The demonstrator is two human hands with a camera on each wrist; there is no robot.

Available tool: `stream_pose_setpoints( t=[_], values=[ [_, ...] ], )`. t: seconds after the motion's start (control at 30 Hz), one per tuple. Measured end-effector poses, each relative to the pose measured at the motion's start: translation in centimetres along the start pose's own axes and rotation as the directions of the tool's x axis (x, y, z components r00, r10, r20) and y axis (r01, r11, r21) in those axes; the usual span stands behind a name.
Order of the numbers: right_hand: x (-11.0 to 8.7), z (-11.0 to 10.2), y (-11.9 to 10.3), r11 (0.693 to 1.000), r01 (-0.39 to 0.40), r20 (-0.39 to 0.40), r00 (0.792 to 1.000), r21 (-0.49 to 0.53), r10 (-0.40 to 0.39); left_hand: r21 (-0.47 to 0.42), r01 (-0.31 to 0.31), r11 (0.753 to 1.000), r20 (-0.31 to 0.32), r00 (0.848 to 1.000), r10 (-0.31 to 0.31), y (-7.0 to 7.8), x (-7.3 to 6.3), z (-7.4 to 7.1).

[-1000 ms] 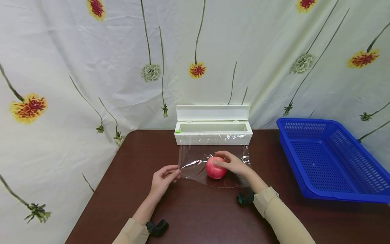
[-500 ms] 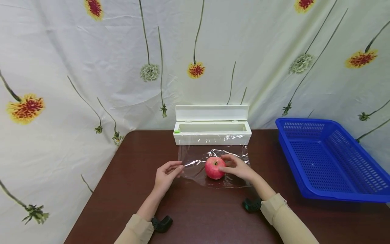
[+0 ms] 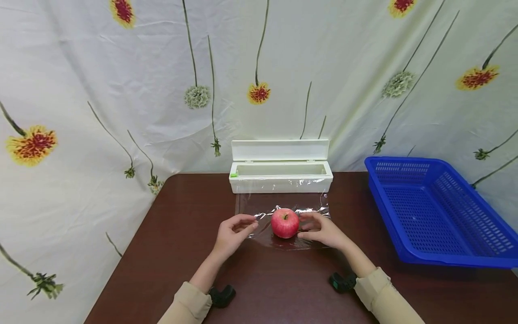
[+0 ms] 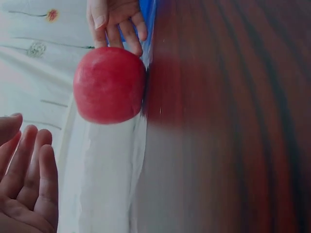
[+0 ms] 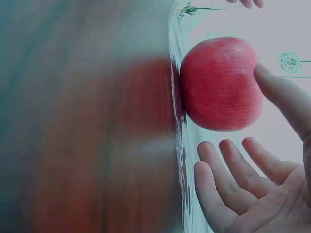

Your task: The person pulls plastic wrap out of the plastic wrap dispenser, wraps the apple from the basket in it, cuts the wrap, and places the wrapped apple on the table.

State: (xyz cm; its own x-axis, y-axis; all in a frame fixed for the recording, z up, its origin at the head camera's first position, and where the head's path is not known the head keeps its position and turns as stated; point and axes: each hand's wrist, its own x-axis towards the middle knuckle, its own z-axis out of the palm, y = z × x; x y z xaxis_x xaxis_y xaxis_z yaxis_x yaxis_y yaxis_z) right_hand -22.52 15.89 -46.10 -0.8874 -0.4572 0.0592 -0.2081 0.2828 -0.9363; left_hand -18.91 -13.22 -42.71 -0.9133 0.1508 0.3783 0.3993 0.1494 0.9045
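Apple [image 3: 285, 223], round, streaky red, dark-stemmed, sits on clear film [image 3: 259, 203] between loosely spread, empty hands [image 3: 232, 235] [image 3: 325, 232].

Red apple [image 3: 285, 223], white box [image 3: 280, 150], blue basket [image 3: 429, 220], brown table [image 3: 279, 288], flower-patterned white cloth [image 3: 154, 58].

There are two hands [image 3: 232, 234] [image 3: 322, 231], one apple [image 3: 285, 223], one film [image 3: 259, 203], one box [image 3: 281, 150] and one basket [image 3: 457, 260]
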Motion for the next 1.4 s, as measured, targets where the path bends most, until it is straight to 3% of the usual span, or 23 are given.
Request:
stream_pose_setpoints(
  t=[0.4, 0.77, 1.1, 1.27, 1.4],
  values=[
    [-1.3, -0.1, 1.2, 0.997, 0.067, -0.038, 0.997, -0.04, -0.068, 0.054, 0.056, 0.997, 0.16, 0.985, -0.064, -0.1, -0.4, 1.3],
    [-2.4, -0.4, 1.7, 0.988, 0.094, -0.076, 0.992, -0.127, -0.104, 0.069, 0.089, 0.994, 0.211, 0.972, -0.102, -1.3, -0.6, 1.4],
    [-3.1, -0.5, 2.4, 0.983, 0.13, -0.091, 0.986, -0.127, -0.142, 0.043, 0.028, 0.999, 0.251, 0.967, -0.038, -2.2, -0.8, 1.2],
    [-3.4, -0.5, 2.6, 0.979, 0.12, -0.129, 0.981, -0.168, -0.142, 0.078, 0.064, 0.995, 0.251, 0.965, -0.082, -4.4, -0.8, 1.1],
    [-3.5, -0.5, 2.4, 0.974, 0.107, -0.113, 0.985, -0.198, -0.131, 0.097, 0.114, 0.989, 0.244, 0.961, -0.134, -5.8, -0.8, 1.1]
  ],
)
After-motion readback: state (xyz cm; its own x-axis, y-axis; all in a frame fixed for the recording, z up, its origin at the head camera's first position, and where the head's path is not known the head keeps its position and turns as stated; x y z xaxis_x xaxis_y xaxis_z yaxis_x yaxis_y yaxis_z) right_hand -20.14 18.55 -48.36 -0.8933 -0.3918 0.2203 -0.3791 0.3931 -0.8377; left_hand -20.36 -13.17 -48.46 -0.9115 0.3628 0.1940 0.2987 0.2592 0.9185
